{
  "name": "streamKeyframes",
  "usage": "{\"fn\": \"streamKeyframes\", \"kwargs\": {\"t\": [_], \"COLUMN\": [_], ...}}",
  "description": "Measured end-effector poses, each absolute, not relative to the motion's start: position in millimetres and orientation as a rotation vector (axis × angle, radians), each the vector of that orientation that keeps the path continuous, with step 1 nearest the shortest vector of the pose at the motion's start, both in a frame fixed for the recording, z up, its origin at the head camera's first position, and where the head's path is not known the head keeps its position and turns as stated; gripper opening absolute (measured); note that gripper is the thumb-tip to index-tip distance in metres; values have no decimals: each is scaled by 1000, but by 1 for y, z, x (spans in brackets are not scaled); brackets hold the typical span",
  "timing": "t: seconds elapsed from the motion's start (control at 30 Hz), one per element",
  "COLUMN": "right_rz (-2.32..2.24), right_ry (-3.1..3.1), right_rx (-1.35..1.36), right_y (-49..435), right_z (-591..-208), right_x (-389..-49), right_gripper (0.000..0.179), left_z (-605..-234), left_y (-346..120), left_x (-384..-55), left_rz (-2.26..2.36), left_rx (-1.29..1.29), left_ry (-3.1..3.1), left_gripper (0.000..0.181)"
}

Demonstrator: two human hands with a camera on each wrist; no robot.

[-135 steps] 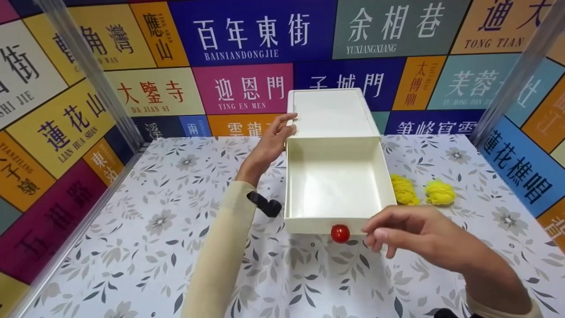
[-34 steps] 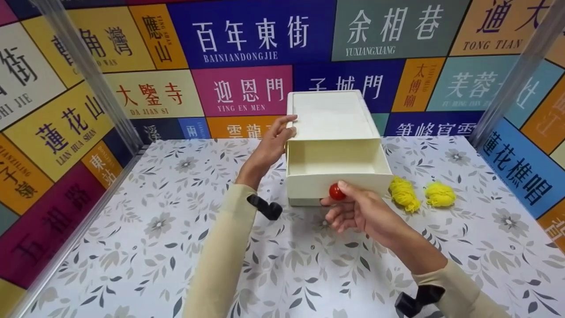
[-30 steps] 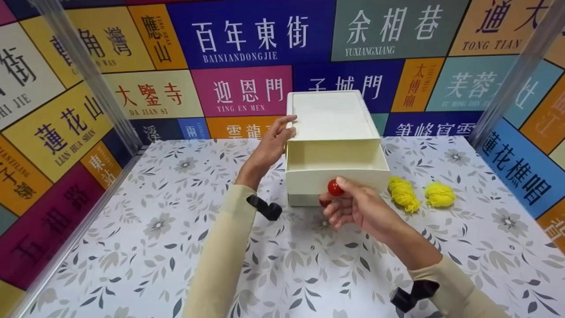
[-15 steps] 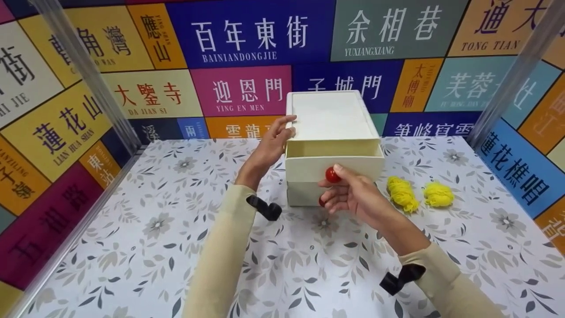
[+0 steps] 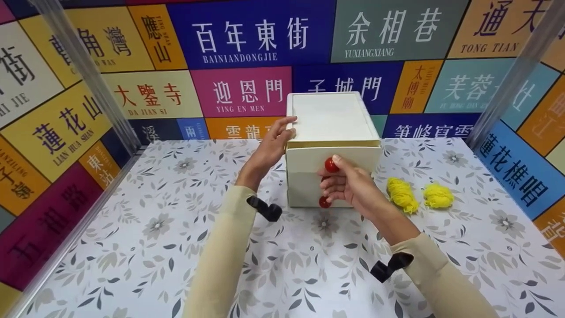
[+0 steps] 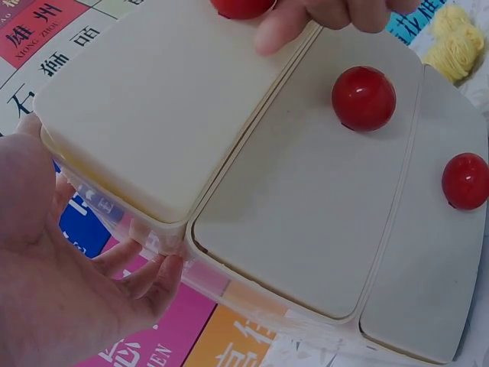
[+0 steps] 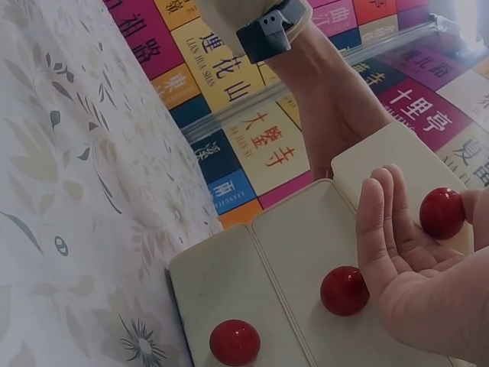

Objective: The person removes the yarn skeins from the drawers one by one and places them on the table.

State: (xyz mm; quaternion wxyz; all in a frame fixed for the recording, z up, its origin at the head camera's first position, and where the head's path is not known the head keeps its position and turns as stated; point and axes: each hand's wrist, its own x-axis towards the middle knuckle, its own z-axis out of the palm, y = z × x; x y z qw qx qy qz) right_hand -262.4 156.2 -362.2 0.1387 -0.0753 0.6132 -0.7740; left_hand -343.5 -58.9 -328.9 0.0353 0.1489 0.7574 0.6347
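A small white drawer cabinet [image 5: 331, 115] with three stacked drawers stands on the table, each front bearing a round red knob. The top drawer [image 5: 304, 160] sits almost fully in, with a thin gap under the cabinet's top. My right hand [image 5: 359, 187] pinches that drawer's red knob [image 5: 331, 164] between thumb and index finger; its other fingers extend in front of the middle knob [image 7: 344, 290]. Below shows the bottom knob [image 5: 325, 202]. My left hand [image 5: 270, 148] holds the cabinet's upper left edge, fingers against its clear side in the left wrist view.
Two bundles of yellow yarn, a longer one [image 5: 402, 194] and a rounder one [image 5: 438, 195], lie right of the cabinet. A floral cloth [image 5: 159, 225] covers the table. Behind rises a wall of coloured signs [image 5: 260, 33], with clear posts [image 5: 84, 70] at the corners.
The right hand took hold of the top drawer's knob and moved it away from me, sliding the drawer from wide open to nearly closed. The left hand stayed on the cabinet.
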Motion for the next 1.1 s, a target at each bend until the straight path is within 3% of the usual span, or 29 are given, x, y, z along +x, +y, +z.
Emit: {"fn": "streamKeyframes", "kwargs": {"t": [1.1], "right_rz": [-2248], "right_ry": [1840], "right_rx": [-70], "right_y": [151], "right_z": [-357], "right_x": [-275], "right_gripper": [58], "left_z": [-329], "left_y": [-60], "left_x": [-345], "left_rz": [1933], "left_rx": [454], "left_ry": [2323], "left_gripper": [41]}}
